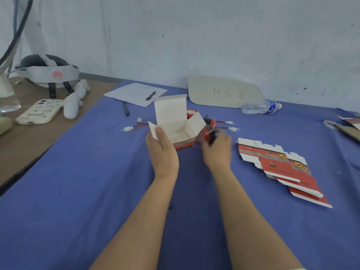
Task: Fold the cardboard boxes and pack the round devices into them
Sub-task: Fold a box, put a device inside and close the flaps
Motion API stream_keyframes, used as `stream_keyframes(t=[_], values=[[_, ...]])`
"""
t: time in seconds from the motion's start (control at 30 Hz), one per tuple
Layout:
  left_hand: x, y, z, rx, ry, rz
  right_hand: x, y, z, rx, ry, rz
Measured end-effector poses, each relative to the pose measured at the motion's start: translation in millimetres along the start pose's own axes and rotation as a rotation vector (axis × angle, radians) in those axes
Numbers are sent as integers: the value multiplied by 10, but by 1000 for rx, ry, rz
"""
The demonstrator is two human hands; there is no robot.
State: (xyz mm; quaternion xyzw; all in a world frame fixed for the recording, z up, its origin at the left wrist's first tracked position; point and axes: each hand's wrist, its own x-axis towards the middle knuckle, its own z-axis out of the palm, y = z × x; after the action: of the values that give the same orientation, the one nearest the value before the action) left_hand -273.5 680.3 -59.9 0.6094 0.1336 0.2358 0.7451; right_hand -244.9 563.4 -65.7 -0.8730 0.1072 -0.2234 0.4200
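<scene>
The erected cardboard box (176, 131) is stood on the blue cloth (78, 191), mouth up, lid raised at the back, and is steadied by the left hand (161, 151), whose thumb is pressed on the left side flap (153, 131). A red-and-black round device (205, 136) is gripped by the right hand (217, 151) just right of the box; its axis is lost to blur. The mouth lies up and left of the device, with the splayed right flap (194, 123) between them. Another wired device (210, 121) is seen behind, and flat box blanks (276, 162) well apart to the right.
</scene>
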Motion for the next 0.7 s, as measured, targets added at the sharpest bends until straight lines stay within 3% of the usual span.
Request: stream_keyframes(t=[0.1,0.17,0.23,0.3,0.37,0.43,0.53,0.7], values=[[-32,-36,30,110,-94,28,23,-53,-389,294,389,-56],[-101,-63,78,166,-187,60,13,-144,-620,358,461,-188],[-166,-96,117,208,-273,86,-46,-258,-740,322,374,-316],[-198,-115,123,212,-320,97,-113,-336,-738,203,162,-398],[-196,-107,106,217,-337,80,-160,-353,-644,14,-119,-385],[-174,-86,89,235,-333,9,-191,-286,-516,-112,-292,-301],[-140,-63,85,271,-324,-107,-209,-193,-378,-193,-283,-273],[-86,-118,82,347,-383,-58,-234,-173,-229,-136,-189,-297]])
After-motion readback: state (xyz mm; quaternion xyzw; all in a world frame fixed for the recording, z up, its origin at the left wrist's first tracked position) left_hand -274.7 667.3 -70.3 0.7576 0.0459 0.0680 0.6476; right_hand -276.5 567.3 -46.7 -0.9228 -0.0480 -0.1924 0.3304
